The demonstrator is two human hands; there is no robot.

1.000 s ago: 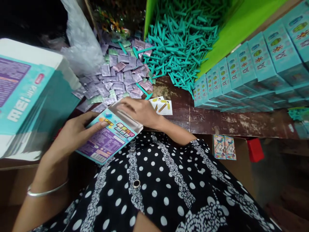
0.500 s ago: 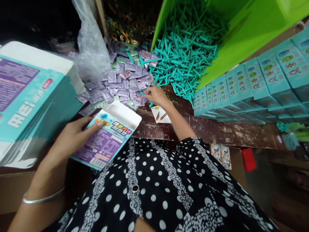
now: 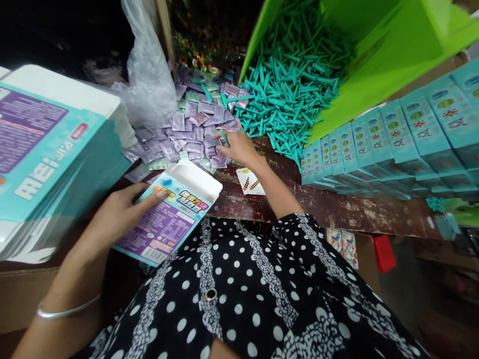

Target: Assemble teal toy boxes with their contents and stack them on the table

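Observation:
My left hand [image 3: 123, 209] grips a flat teal-and-purple printed carton [image 3: 168, 214] by its left side, thumb on the printed face. The carton's white end flap stands open toward the pile. My right hand [image 3: 239, 148] has its fingers closed around a thin teal plastic stick [image 3: 225, 137], one end showing between the fingers. It hovers at the right edge of a heap of small purple sachets [image 3: 183, 134], a few green ones among them. Below the right wrist, small white cards [image 3: 250, 181] with a printed pattern lie on the dark worn table [image 3: 284, 199].
A bright green bin [image 3: 359, 89] full of teal sticks [image 3: 292, 85] spills onto the table. Teal boxes [image 3: 392, 134] stand in a row at the right. A stack of flat cartons [image 3: 56, 164] is at the left, near a clear plastic bag [image 3: 149, 85].
My right hand has shifted slightly at the sachet pile, and the teal stick now shows upright between its fingers. My left hand keeps hold of the carton. The view has moved a little.

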